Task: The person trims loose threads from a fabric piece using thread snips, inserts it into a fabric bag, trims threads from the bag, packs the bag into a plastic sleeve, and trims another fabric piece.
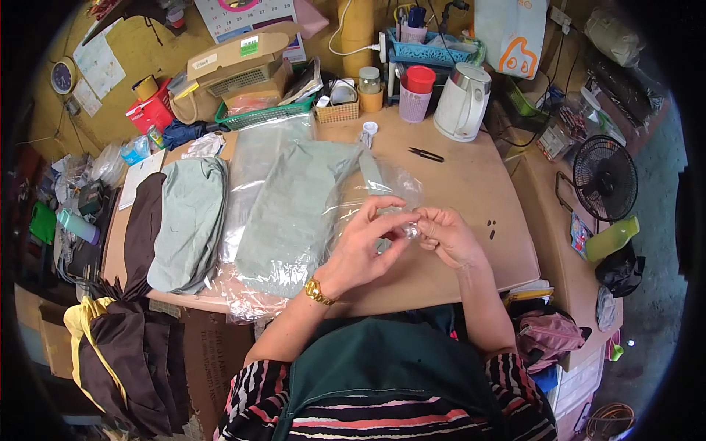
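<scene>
A folded pale green cloth (294, 213) lies inside a clear plastic bag (401, 180) in front of me. My right hand (450, 237) pinches a gathered bit of the clear plastic at the right end. Against it, my left hand (371, 239) has its fingers curled around the same crumpled plastic, thumb below; its exact grip is partly hidden. Left of the bag rests a second folded pale green cloth (190, 220), with dark brown cloth (143, 228) beside it. More flat clear plastic bags (273, 132) lie under and behind the bagged cloth.
Black thread snips (426, 154) and several small dark pieces (492, 229) lie on the table (471, 191). At the back stand a white kettle (463, 103), a pink cup (415, 103) and a green basket (265, 117). A black fan (604, 176) is at right; dark cloths (132, 367) hang at left.
</scene>
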The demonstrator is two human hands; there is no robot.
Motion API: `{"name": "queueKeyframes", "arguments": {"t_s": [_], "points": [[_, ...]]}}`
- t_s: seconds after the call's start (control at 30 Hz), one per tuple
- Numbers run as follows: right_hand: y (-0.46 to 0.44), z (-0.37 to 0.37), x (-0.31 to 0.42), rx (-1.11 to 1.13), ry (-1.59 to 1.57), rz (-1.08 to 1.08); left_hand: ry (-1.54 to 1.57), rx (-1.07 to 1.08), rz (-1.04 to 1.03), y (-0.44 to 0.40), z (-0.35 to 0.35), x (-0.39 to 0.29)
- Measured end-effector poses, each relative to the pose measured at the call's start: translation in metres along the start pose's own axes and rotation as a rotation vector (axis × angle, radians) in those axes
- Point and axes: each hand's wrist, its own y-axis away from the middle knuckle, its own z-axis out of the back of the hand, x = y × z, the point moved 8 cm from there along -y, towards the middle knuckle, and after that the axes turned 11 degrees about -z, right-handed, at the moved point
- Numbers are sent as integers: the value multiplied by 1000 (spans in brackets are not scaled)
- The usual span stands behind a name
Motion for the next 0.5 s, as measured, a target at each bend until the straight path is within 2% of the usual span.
{"name": "queueKeyframes", "arguments": {"t_s": [0.03, 0.17, 0.23, 0.27, 0.33, 0.37, 0.43, 0.47, 0.5], "points": [[-2, 3, -2, 46, -143, -2, 24, -20, -124, -3, 1, -11], [-1, 0, -5, 64, -151, -66, -97, -74, -252, 8, 3, 3], [3, 8, 3, -81, 49, -21, -92, -111, -150, 11, 3, 12], [2, 10, 4, -81, 49, -22, -92, -111, -150, 12, 5, 10], [10, 34, 17, -415, 287, 59, -297, -92, -188, 13, 13, -4], [12, 32, 18, -416, 286, 61, -297, -90, -189, 7, 16, -14], [18, 24, 27, -448, 301, 112, -629, -82, -415, -8, 16, -51], [16, 21, 28, -446, 301, 108, -630, -83, -411, -13, 14, -46], [18, 15, 41, -389, 172, 296, -535, 53, -221, -21, 2, -19]]}}
